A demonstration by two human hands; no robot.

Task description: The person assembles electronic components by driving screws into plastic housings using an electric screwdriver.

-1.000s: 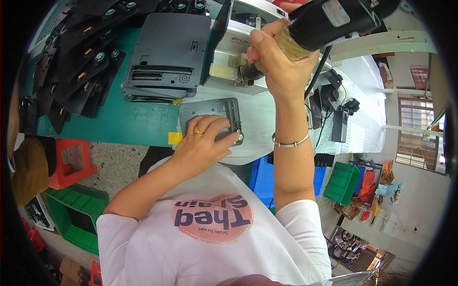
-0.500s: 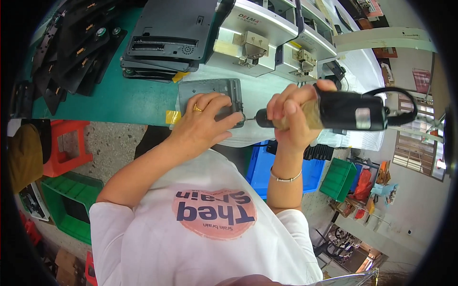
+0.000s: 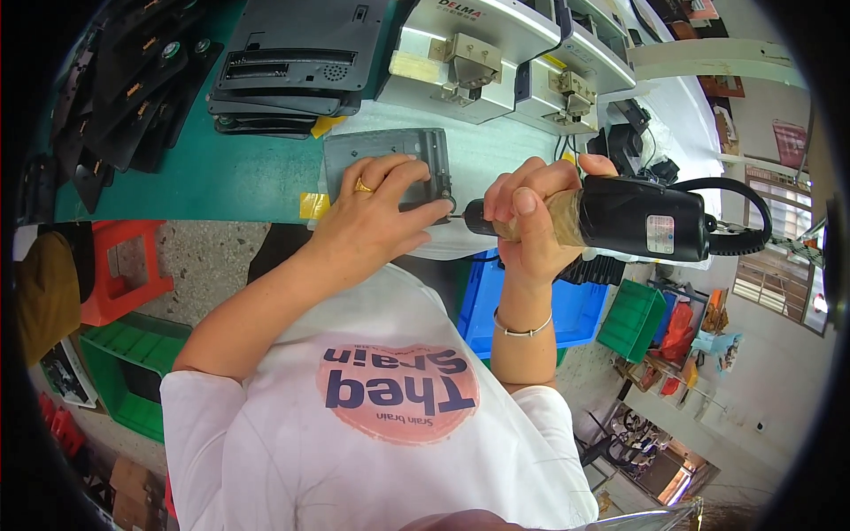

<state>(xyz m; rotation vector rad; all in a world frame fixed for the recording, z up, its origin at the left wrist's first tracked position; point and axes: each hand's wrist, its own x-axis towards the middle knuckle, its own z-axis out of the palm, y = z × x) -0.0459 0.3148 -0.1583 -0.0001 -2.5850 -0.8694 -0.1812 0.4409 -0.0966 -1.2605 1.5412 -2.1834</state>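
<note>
A dark grey plastic panel (image 3: 345,152) lies on a pale sheet near the table's front edge. My left hand (image 3: 372,203) holds it down from above, fingers bent and spread over it, with a ring on one finger. Its index finger rests at the panel's near right corner, beside a small round part (image 3: 447,205). In my right hand (image 3: 536,217) is a black electric screwdriver (image 3: 629,217), lying nearly level and gripped round its tan-taped neck. Its thin bit points left at that corner; whether the tip touches is too small to tell.
Stacked black plastic housings (image 3: 301,53) stand behind the panel, with more black panels (image 3: 133,97) leaning at left. White machines (image 3: 469,62) with metal fittings are at the back. A blue bin (image 3: 482,305) sits below the table's edge. The screwdriver's cord (image 3: 753,190) loops off right.
The view has shifted a little, so the table things sit higher in it. The screwdriver's nose has come slightly nearer the panel's corner. Both hands keep their grip.
</note>
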